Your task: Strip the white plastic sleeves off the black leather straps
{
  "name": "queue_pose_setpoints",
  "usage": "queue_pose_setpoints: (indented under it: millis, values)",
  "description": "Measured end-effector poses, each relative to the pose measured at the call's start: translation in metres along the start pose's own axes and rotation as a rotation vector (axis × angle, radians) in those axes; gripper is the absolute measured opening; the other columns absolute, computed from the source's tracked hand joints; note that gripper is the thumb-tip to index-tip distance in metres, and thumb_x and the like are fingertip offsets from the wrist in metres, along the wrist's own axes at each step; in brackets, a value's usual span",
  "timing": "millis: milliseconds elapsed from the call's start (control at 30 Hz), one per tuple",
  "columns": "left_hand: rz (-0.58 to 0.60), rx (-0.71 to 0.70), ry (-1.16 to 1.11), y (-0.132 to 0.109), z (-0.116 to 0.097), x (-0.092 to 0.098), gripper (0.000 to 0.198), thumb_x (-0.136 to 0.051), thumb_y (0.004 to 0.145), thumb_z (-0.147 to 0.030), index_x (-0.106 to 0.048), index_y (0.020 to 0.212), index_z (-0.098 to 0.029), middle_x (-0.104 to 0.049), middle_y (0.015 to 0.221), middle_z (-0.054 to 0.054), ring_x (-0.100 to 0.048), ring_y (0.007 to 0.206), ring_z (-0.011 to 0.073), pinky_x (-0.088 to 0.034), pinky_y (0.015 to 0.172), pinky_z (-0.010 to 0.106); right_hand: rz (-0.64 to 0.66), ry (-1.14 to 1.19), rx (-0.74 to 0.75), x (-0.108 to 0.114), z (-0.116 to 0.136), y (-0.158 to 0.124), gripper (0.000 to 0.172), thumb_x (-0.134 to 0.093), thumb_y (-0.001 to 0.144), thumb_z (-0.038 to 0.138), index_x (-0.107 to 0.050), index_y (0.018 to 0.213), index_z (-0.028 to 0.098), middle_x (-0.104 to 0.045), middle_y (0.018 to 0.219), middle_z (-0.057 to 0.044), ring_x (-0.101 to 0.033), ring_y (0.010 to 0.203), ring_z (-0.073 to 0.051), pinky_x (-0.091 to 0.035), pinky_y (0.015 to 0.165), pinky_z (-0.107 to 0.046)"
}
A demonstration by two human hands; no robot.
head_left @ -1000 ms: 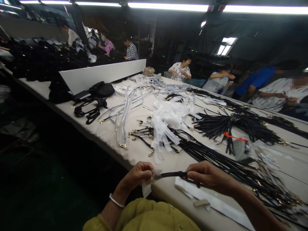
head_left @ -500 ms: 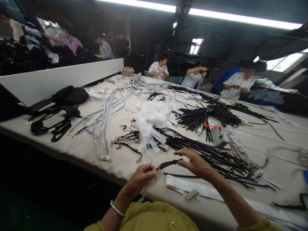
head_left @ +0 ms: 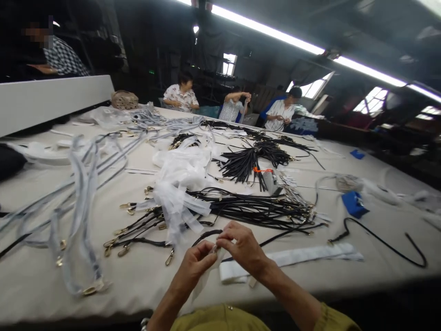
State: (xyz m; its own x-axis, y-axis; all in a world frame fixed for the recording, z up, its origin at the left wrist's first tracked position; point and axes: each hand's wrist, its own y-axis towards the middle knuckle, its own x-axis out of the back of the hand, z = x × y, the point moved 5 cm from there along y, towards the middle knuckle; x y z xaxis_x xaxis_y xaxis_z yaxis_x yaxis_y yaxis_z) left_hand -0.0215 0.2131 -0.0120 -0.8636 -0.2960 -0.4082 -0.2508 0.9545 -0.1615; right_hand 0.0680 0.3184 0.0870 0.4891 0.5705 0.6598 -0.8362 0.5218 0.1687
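Observation:
My left hand [head_left: 195,268] and my right hand [head_left: 242,247] meet just above the near edge of the table [head_left: 138,276]. Both pinch the end of a thin black strap [head_left: 204,235], which curves up and left from my fingers. A clear plastic sleeve [head_left: 203,280] hangs down from my left fingers. A flat white strip [head_left: 303,254] lies on the cloth just right of my right hand.
Black straps with gold clasps [head_left: 138,230] lie left of my hands, a white plastic bundle [head_left: 179,184] and black strap piles [head_left: 255,209] beyond. Pale straps [head_left: 79,184] run along the left. Blue items [head_left: 353,203] sit at right. Three people [head_left: 279,112] work at the far end.
My view has swung to the right. My right hand has come in from further along the strap to meet my left hand at the strap's end.

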Motion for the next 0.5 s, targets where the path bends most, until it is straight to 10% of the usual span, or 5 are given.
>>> queue_pose_setpoints:
  millis: [233, 367, 500]
  values:
    - [0.161, -0.131, 0.271, 0.038, -0.012, -0.003, 0.025, -0.071, 0.078, -0.042, -0.064, 0.083, -0.017, -0.031, 0.154, 0.012, -0.055, 0.093, 0.0217, -0.043, 0.076, 0.03, -0.123, 0.155, -0.24, 0.012, -0.04, 0.005, 0.022, -0.068, 0.082, 0.035, -0.068, 0.068, 0.018, -0.063, 0.065, -0.001, -0.056, 0.064, -0.014, -0.043, 0.063, -0.027]
    - [0.37, -0.096, 0.168, 0.064, -0.017, -0.033, 0.024, -0.075, 0.074, -0.032, -0.056, 0.075, -0.017, -0.057, 0.123, 0.011, -0.052, 0.09, 0.0204, -0.042, 0.074, 0.027, -0.091, 0.506, -0.476, 0.023, -0.068, 0.004, 0.032, -0.071, 0.076, 0.045, -0.068, 0.072, 0.014, -0.063, 0.06, 0.0, -0.055, 0.057, -0.012, -0.044, 0.057, -0.025]
    - [0.327, -0.082, 0.072, 0.094, -0.009, -0.064, 0.022, -0.073, 0.076, -0.024, -0.052, 0.074, -0.018, -0.059, 0.089, 0.004, -0.054, 0.088, 0.0185, -0.042, 0.078, 0.027, -0.158, 0.602, -0.508, 0.045, -0.1, 0.006, 0.035, -0.074, 0.073, 0.046, -0.065, 0.068, 0.013, -0.059, 0.056, 0.002, -0.05, 0.052, -0.01, -0.04, 0.053, -0.024]
